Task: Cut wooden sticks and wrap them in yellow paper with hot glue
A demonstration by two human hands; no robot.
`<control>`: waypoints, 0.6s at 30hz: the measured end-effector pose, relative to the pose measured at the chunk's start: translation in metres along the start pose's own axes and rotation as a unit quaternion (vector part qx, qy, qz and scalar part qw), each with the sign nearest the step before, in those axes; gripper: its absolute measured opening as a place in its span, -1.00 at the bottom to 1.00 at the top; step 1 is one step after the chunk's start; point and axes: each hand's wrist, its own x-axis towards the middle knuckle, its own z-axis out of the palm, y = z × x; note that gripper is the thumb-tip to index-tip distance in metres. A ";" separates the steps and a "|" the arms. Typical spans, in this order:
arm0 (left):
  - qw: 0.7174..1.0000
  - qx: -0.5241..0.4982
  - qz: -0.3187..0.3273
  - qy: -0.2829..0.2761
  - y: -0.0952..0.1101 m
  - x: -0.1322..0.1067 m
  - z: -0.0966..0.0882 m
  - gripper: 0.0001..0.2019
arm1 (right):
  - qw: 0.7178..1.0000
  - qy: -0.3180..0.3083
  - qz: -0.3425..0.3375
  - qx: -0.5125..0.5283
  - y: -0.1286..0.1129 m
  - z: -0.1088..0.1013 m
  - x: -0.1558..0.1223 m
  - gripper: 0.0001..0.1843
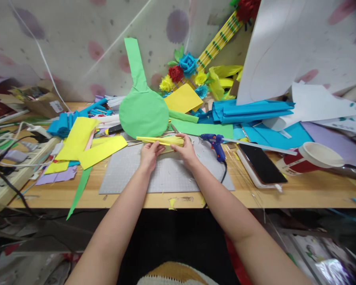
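1. You hold the folded yellow paper point(166, 140) over the back part of the gray cutting mat point(166, 178), just before the green paper disc point(144, 114).
2. Its long axis runs left to right, roughly along the front edge of the bench point(154, 201); the narrow tip points left.
3. Your left hand point(150, 155) pinches its near edge; your right hand point(185, 149) pinches nearer its right end.
4. Mat surface spreads toward you, between yellow sheets point(103, 152) and glue gun point(215, 147).

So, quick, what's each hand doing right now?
Left hand: closed, holding the yellow paper.
Right hand: closed, holding the same paper between thumb and fingers.
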 end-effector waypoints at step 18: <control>0.999 -0.032 0.002 0.008 -0.001 0.002 -0.005 -0.88 | 0.998 -0.046 0.002 -0.038 -0.002 -0.001 -0.003 -0.57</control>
